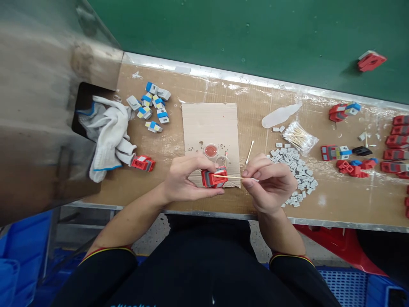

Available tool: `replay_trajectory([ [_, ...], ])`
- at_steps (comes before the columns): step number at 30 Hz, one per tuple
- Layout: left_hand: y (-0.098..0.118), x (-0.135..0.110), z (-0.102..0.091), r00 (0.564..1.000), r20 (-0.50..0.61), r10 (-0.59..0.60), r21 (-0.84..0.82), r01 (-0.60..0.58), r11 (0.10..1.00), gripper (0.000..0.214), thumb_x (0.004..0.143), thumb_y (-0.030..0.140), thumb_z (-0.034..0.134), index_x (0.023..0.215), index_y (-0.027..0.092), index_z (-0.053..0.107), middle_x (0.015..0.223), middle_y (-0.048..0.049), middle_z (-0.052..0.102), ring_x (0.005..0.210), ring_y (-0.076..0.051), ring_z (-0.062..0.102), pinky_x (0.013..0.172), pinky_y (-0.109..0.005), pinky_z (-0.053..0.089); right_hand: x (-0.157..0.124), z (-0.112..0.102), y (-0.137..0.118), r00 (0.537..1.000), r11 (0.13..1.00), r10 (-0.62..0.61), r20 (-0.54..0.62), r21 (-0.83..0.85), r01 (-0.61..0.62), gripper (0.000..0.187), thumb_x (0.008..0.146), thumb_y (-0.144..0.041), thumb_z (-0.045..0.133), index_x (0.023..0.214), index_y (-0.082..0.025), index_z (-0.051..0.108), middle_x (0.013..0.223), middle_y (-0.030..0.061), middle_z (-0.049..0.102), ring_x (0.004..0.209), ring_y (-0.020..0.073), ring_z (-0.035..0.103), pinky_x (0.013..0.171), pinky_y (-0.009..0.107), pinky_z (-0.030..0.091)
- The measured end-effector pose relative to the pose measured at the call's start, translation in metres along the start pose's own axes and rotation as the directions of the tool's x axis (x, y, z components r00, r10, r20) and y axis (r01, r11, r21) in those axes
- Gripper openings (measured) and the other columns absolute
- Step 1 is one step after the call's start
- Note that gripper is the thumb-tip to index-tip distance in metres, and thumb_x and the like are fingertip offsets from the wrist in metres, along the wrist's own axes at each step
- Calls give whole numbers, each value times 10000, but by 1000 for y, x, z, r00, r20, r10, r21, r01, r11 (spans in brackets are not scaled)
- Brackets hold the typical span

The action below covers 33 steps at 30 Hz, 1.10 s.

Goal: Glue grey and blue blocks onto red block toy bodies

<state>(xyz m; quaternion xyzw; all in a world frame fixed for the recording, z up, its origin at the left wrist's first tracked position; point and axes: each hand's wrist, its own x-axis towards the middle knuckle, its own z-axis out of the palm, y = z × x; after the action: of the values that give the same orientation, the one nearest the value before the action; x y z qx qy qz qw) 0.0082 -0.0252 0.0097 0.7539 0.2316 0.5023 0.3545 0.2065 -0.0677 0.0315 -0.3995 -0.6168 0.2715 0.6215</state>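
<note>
My left hand [185, 181] is closed around a small red and grey plastic part [214, 178], held just above the near edge of a cardboard sheet [211, 123]. My right hand [271, 183] pinches a thin cotton swab [230, 176] whose tip touches the top of the red part. A small round dish of red paint [211, 150] sits on the cardboard just beyond the part, with a clear ring beside it.
A heap of small grey pieces [294, 168] lies right of my right hand, a bag of swabs [298, 137] behind it. Blue-grey parts [153, 104] and a white glove [108, 132] lie left. Red assemblies [396, 143] line the right edge. A green belt [255, 38] runs behind.
</note>
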Motion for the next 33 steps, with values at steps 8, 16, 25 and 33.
replay_trajectory([
  [8,2,1,-1,1000,-1,-5,-13,5,1000,346,764,337,965,952,202,709,829,-31,808,662,-147,745,644,-264,640,0,-4,0,1000,996,-21,0,-84,21,208,961,-288,747,849,-277,571,653,-35,663,526,159,613,509,334,467],
  [16,3,1,-4,1000,-18,-17,16,17,1000,307,776,307,943,934,203,701,835,-35,802,650,-139,712,571,-245,569,2,-9,0,998,995,-56,5,-84,56,191,941,-208,754,863,-269,591,662,-40,679,532,149,620,522,327,463],
  [25,1,0,-4,996,-66,-53,-3,53,999,278,796,279,891,991,194,712,779,-7,738,610,-117,636,554,-234,529,6,-24,1,977,1000,-18,-211,-29,13,197,937,-353,792,857,-298,621,628,-43,579,520,171,523,483,352,387],
  [33,-4,-3,-4,989,-138,46,-12,-48,999,297,801,277,928,1005,172,740,862,-36,784,757,-142,762,694,-225,643,11,-35,12,954,994,-108,-278,-4,112,210,881,-271,850,831,-262,647,602,-61,580,502,147,523,449,320,363],
])
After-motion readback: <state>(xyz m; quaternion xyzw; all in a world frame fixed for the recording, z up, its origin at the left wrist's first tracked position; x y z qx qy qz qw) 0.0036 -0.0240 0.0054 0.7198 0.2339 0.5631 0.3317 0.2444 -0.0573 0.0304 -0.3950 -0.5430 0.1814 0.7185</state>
